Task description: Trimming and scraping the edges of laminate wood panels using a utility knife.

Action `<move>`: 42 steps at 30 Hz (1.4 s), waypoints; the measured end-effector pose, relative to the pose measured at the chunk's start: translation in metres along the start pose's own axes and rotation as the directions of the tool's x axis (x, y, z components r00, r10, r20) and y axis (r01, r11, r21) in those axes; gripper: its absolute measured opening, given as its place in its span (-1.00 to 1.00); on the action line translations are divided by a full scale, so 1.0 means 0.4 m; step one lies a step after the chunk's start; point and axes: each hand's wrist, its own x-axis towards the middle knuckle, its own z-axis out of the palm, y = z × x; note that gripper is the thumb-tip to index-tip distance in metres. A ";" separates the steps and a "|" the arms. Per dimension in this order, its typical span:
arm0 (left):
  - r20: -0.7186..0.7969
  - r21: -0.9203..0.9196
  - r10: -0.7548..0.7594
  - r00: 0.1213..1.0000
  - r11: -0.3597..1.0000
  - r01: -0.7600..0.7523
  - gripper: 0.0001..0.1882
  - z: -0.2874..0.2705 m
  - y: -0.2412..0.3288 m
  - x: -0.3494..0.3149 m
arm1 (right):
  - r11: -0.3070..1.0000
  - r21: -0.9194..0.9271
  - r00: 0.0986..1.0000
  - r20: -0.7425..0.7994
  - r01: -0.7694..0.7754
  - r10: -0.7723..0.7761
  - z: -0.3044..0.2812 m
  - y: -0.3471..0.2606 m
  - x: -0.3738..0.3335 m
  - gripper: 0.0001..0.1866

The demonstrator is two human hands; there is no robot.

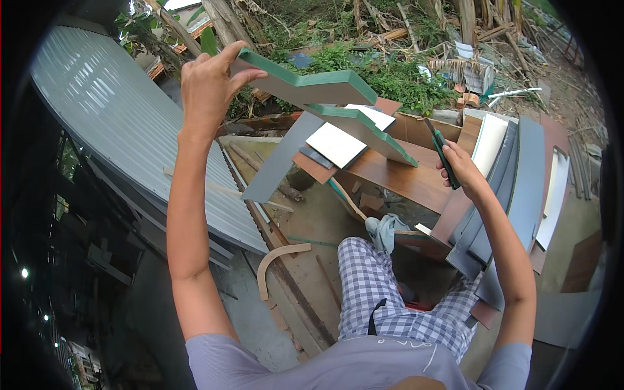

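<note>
My left hand (209, 86) is raised at the upper left, thumb and fingers pinching the end of a zigzag-cut board (335, 91). This board has grey-brown faces and green edges, and slants down to the right over the other boards. In my right hand (464, 169) is a utility knife (446, 160) with a green handle, its blade pointing up and to the left. The knife is apart from the board. Below them lie a white panel (335, 144), a grey strip (281, 156) and a brown wood-grain board (400, 174).
Grey and brown panels (520, 175) stack up at my right. A corrugated metal sheet (130, 110) slopes along the left. A pale cloth (385, 231) hangs by my knee, and a curved wooden piece (276, 261) lies on the ground. Plants and debris (403, 84) fill the far side.
</note>
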 end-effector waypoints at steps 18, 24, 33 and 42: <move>0.150 -0.380 0.034 0.988 0.924 0.026 -0.48 0.072 0.110 0.265 | 0.830 -0.024 0.826 -0.092 0.557 -0.557 0.063 -0.386 -0.200 -0.48; 0.169 -0.451 0.010 0.986 0.890 0.069 -0.52 0.120 0.079 0.311 | 0.742 -0.191 0.762 0.060 0.643 -0.645 0.132 -0.517 -0.110 -0.56; 0.212 -0.393 -0.003 0.977 0.915 0.088 -0.50 0.106 0.131 0.317 | 0.713 -0.145 0.727 0.141 0.686 -0.672 0.128 -0.583 -0.069 -0.63; 0.093 -0.240 -0.046 0.995 0.968 0.067 -0.56 0.107 0.186 0.331 | 0.658 -0.522 0.832 0.225 0.543 -0.508 0.081 -0.566 -0.045 -0.63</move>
